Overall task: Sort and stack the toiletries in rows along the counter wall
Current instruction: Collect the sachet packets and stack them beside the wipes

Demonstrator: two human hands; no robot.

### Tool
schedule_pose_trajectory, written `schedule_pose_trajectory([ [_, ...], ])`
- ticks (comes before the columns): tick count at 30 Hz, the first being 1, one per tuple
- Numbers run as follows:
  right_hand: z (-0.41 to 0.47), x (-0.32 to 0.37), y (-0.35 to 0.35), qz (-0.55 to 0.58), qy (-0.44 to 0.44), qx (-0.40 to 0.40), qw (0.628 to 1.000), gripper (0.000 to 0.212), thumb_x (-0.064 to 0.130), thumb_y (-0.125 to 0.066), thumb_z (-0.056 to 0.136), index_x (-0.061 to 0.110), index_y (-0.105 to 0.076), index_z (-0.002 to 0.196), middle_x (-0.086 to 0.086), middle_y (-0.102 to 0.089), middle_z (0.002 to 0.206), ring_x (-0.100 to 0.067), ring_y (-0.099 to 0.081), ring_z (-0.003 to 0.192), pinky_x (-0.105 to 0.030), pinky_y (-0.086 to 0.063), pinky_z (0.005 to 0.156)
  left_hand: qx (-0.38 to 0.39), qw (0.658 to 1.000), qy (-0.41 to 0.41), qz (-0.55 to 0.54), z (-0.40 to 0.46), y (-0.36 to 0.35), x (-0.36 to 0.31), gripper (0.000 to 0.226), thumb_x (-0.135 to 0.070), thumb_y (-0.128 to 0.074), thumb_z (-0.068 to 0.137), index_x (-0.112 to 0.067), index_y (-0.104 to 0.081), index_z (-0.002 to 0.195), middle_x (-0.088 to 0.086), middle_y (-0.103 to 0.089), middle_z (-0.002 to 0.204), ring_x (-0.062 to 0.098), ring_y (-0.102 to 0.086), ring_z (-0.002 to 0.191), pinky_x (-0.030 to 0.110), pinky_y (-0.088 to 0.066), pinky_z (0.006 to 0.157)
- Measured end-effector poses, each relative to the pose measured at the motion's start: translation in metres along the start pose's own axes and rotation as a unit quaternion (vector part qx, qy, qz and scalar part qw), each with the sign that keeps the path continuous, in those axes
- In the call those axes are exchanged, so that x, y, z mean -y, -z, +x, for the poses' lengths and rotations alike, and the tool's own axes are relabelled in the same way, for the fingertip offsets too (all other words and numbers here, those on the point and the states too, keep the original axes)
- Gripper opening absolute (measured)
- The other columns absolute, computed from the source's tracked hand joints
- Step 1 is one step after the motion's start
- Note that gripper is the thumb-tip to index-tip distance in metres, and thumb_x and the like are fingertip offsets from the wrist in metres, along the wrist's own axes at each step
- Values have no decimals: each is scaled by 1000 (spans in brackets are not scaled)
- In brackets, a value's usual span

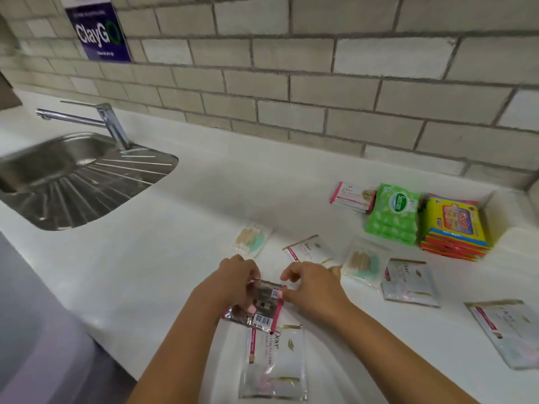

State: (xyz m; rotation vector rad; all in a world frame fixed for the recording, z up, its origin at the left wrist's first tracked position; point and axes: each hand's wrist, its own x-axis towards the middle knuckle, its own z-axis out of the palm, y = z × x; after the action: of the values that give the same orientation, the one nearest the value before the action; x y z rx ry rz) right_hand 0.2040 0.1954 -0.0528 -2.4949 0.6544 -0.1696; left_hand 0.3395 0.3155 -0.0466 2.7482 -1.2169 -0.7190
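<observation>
Now, low and centre in the frame, we pinch a face-down Dove sachet point(256, 306) with our left hand point(233, 282) and right hand point(312, 287), probably to flip it. Three sorted stacks point(408, 217) sit at right by the wall.

"ClayGo" on wall sign point(97, 33); "Dove" sachet point(274, 363); "Sanicare" green pack point(393, 215).

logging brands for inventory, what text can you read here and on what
"ClayGO": purple wall sign; its small print is blurred.
"Dove": white sachet nearest the camera; lines beneath unreadable.
"Dove", "20": pink-edged white sachet stack.
"Sanicare": green tissue pack stack.
Yellow packet stack: logo too blurred.
</observation>
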Motion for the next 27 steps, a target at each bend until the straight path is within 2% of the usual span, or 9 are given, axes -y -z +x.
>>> schedule_pose_trajectory([
  [5,-5,1,-2,4,-21,13,1000,32,43,-66,79,34,-58,108,12,-58,104,-10,-52,103,-31,-22,88,1,999,33,-19,4,-2,2,77,-28,-90,51,-32,-46,115,-2,-52,116,22,-44,112,37,-45,92],
  [10,-7,0,-3,37,-43,25,998,43,45,-68,76,32,-54,114,12,-57,106,-9,-53,105,-32,-25,90,14,999,17,39,9,3,0,62,-38,-88,54,-27,-59,108,-7,-56,100,19,-49,112,32,-41,92],
  [14,-6,0,-2,94,-75,53,991,51,41,-72,74,33,-49,119,13,-56,99,-9,-52,97,-31,-26,90,5,996,17,89,7,8,-3,61,-43,-84,58,-29,-60,112,-4,-47,114,20,-39,116,33,-34,97],
  [16,-4,1,-2,132,-91,62,985,52,39,-74,73,33,-49,118,15,-59,93,-8,-54,93,-31,-29,93,-1,997,14,79,7,10,-5,45,-36,-82,63,-28,-60,102,-6,-48,103,19,-42,111,32,-31,92],
  [18,-2,3,-2,176,-106,68,976,49,36,-75,71,35,-50,113,16,-63,84,-6,-57,92,-35,-37,97,-11,998,0,65,7,13,-8,24,-26,-76,68,-28,-55,78,-11,-50,84,15,-48,94,29,-31,83],
  [19,-1,4,-3,190,-107,68,974,45,34,-75,71,37,-50,108,15,-65,78,-5,-59,90,-37,-40,97,-9,999,-5,52,7,15,-9,26,-22,-74,69,-27,-49,68,-12,-49,75,14,-48,86,27,-32,77],
  [23,4,2,0,199,-80,33,976,26,21,-75,71,34,-62,89,11,-64,66,-3,-58,71,-34,-49,83,-15,999,-29,-28,8,24,-19,35,-14,-78,66,-26,-46,59,-11,-52,63,8,-49,61,18,-34,52],
  [25,5,-1,5,210,-61,2,976,14,16,-75,72,23,-68,82,4,-64,69,-7,-55,66,-28,-48,71,-38,996,-45,-72,8,30,-24,40,-14,-82,63,-25,-44,59,-11,-51,61,6,-47,55,19,-35,48],
  [27,6,-4,13,240,-35,-39,969,9,14,-75,74,20,-69,74,4,-60,64,-6,-51,59,-21,-42,61,-76,986,-67,-135,9,35,-25,42,-13,-85,60,-26,-45,62,-12,-56,63,6,-51,58,19,-40,51],
])
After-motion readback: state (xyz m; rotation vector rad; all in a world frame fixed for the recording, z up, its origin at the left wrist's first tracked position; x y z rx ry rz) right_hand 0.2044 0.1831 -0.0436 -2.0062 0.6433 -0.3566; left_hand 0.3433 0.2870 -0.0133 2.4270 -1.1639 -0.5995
